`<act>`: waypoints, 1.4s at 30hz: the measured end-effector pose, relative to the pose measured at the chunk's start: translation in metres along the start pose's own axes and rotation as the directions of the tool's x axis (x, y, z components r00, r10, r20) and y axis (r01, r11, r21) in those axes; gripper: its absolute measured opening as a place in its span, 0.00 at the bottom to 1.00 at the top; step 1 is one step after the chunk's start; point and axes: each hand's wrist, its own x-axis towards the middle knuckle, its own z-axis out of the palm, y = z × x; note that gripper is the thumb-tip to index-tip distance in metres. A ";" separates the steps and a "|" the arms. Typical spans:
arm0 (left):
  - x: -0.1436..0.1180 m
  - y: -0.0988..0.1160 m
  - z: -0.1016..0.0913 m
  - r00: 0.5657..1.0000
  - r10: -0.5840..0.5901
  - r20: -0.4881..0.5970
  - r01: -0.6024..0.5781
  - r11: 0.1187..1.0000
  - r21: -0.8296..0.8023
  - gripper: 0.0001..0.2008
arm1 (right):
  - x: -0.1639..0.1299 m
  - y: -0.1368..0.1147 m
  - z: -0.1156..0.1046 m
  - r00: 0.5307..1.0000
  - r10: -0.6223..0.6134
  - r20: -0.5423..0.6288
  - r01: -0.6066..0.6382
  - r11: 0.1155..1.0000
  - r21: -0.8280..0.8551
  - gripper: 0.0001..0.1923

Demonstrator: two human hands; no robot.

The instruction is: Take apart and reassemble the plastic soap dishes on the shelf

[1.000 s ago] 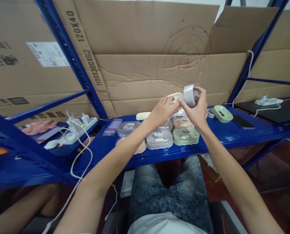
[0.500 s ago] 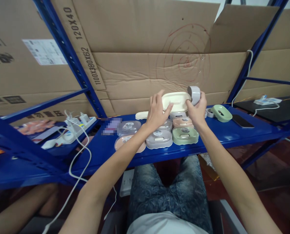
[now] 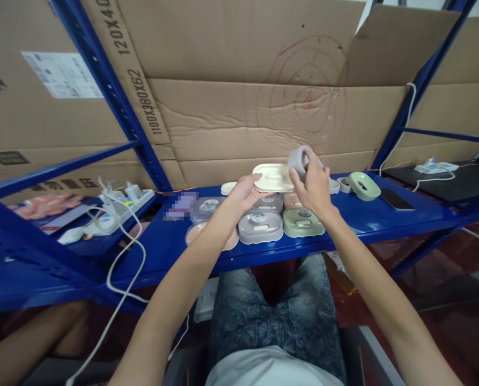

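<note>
My left hand (image 3: 247,192) is closed on the left end of a shallow cream tray (image 3: 277,176) with rounded corners. My right hand (image 3: 312,182) grips a short, hollow grey ring (image 3: 299,162) above the tray's right end. Whether ring and tray touch, I cannot tell. Beneath them stand several lidded boxes with round stickers, among them a grey box (image 3: 260,228), a green box (image 3: 303,222) and a peach box (image 3: 194,231) partly hidden by my left forearm. Another cream piece (image 3: 228,187) shows behind my left hand.
On the right of the blue shelf (image 3: 368,220) lie a green slotted dish (image 3: 365,186), another grey ring (image 3: 344,185) and a phone (image 3: 397,199). A cardboard sheet (image 3: 223,118) stands behind. White cables (image 3: 138,257) hang at left, below a power strip (image 3: 137,202). Another person's limb (image 3: 34,338) shows lower left.
The cream tray has moved left and slightly down. My left hand has gone from spread fingers beside it to gripping its left end. My right hand has brought the turned grey ring left.
</note>
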 end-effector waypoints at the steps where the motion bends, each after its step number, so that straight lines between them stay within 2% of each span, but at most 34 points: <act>1: -0.001 -0.002 0.001 1.000 -0.012 0.006 0.012 1.000 -0.004 0.24 | -0.002 -0.007 0.001 0.998 -0.051 0.038 0.053 0.998 -0.043 0.37; 4: -0.006 -0.007 0.007 0.999 -0.032 0.028 0.032 0.999 -0.016 0.19 | -0.009 -0.027 0.007 0.967 -0.180 0.178 0.204 0.971 -0.127 0.38; 7: -0.012 -0.010 0.011 0.999 -0.015 0.032 0.016 0.999 -0.037 0.16 | -0.014 -0.039 0.014 0.937 -0.231 0.261 0.276 0.949 -0.150 0.38; 11: -0.020 -0.013 0.013 0.997 0.042 0.064 -0.038 0.997 -0.067 0.19 | -0.017 -0.040 0.016 0.918 -0.285 0.275 0.317 0.945 -0.078 0.37; 13: -0.023 -0.017 0.014 0.994 0.087 0.063 -0.084 0.996 -0.042 0.15 | -0.018 -0.039 0.016 0.916 -0.303 0.264 0.320 0.947 -0.023 0.34; 16: -0.026 -0.023 0.015 0.989 0.147 -0.017 -0.147 0.988 0.040 0.06 | -0.022 -0.039 0.014 0.912 -0.316 0.261 0.306 0.949 0.080 0.31; 18: -0.027 -0.025 0.014 0.985 0.167 -0.051 -0.162 0.983 0.081 0.06 | -0.024 -0.037 0.012 0.913 -0.328 0.244 0.291 0.941 0.175 0.28; 20: -0.026 -0.025 0.013 0.982 0.179 -0.053 -0.174 0.980 0.097 0.06 | -0.025 -0.034 0.009 0.948 -0.280 0.149 0.240 0.940 0.243 0.25; 22: -0.025 -0.023 0.012 0.980 0.191 -0.056 -0.185 0.978 0.099 0.06 | -0.023 -0.028 0.007 0.990 -0.137 -0.012 0.136 0.962 0.237 0.22; 23: -0.025 -0.022 0.012 0.978 0.197 -0.062 -0.190 0.976 0.102 0.06 | -0.021 -0.024 0.006 0.994 -0.045 -0.095 0.065 0.973 0.220 0.22; 25: -0.024 -0.020 0.013 0.975 0.210 -0.076 -0.201 0.973 0.112 0.06 | -0.015 -0.015 0.006 0.971 0.134 -0.199 -0.085 0.967 0.238 0.23; 26: -0.023 -0.019 0.013 0.972 0.221 -0.083 -0.210 0.970 0.119 0.06 | -0.012 -0.010 0.007 0.957 0.216 -0.193 -0.151 0.941 0.302 0.25; 27: -0.023 -0.019 0.014 0.968 0.234 -0.089 -0.222 0.967 0.127 0.07 | -0.010 -0.006 0.009 0.948 0.285 -0.139 -0.211 0.893 0.397 0.26; 29: -0.023 -0.019 0.015 0.960 0.261 -0.102 -0.245 0.958 0.146 0.07 | -0.007 0.001 0.014 0.933 0.357 0.052 -0.319 0.747 0.584 0.27; 31: -0.023 -0.021 0.014 0.952 0.284 -0.117 -0.260 0.948 0.185 0.10 | -0.007 0.004 0.017 0.900 0.387 0.200 -0.414 0.613 0.673 0.28; 34: -0.021 -0.023 0.011 0.943 0.308 -0.128 -0.270 0.930 0.249 0.13 | -0.010 0.002 0.020 0.852 0.464 0.241 -0.481 0.513 0.711 0.26; 37: -0.019 -0.024 0.007 0.943 0.311 -0.118 -0.273 0.927 0.258 0.12 | -0.010 -0.003 0.019 0.820 0.515 0.251 -0.499 0.427 0.754 0.26; 42: -0.017 -0.025 0.006 0.951 0.290 -0.104 -0.254 0.929 0.270 0.14 | -0.008 -0.009 0.018 0.714 0.514 0.475 -0.624 0.160 0.765 0.26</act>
